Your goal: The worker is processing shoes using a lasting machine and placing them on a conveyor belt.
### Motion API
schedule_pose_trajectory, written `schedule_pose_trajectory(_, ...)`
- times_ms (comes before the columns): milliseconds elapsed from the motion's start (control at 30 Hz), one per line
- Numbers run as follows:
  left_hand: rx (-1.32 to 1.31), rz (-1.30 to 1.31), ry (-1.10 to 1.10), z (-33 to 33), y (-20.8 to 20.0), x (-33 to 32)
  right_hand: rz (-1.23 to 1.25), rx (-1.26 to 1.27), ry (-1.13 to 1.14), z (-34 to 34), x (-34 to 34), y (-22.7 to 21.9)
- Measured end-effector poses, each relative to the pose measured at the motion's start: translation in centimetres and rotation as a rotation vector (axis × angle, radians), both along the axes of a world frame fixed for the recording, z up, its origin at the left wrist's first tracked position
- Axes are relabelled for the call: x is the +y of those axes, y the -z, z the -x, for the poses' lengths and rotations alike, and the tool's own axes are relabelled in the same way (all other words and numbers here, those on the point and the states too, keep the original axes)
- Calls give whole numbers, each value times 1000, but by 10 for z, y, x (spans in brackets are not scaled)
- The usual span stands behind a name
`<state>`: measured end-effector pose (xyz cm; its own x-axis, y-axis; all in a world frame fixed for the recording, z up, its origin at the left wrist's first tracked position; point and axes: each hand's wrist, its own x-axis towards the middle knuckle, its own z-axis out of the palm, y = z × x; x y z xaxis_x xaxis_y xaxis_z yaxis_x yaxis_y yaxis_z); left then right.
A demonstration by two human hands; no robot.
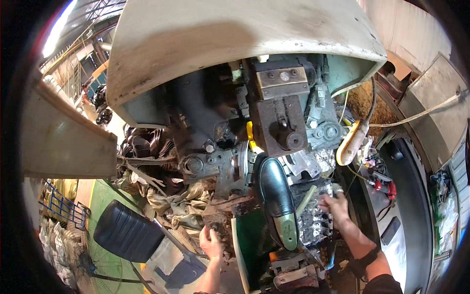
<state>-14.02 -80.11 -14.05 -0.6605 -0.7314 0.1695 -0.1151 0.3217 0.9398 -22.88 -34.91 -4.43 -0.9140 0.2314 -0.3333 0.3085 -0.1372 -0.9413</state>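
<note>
While the black shoe [274, 188] sits beneath the machine's dark head block [279, 126], its toe end toward the block and the green last [285, 230] exposed at the heel end, neither hand touches it. The two hands are well apart. The left hand [211, 245] is partly curled beside a small dark knob [214, 227]; contact cannot be confirmed. The right hand [337, 210] is at the blotched metal fittings [316, 225], near a pale green strip [307, 200]; whether its fingers grip anything cannot be determined.

The step in hand appears to be operating or adjusting the machine with the shoe in position. The next move likely calls for confirming the shoe's alignment and keeping fingers clear of the head block.

The shoe's underside and its support are hidden. The right fingertips blend into the fittings; the lower mechanism is cut off by the frame.
</note>
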Motion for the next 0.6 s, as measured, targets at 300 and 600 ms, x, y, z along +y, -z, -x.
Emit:
schedule_pose_trajectory(300, -250, -88, 106, -12, 9, -5, 117, -188, -18, -24, 87, 83)
schedule_pose_trajectory(600, 36, 191, 1027, -26, -1, 122, 70, -150, -50, 9, 55, 100)
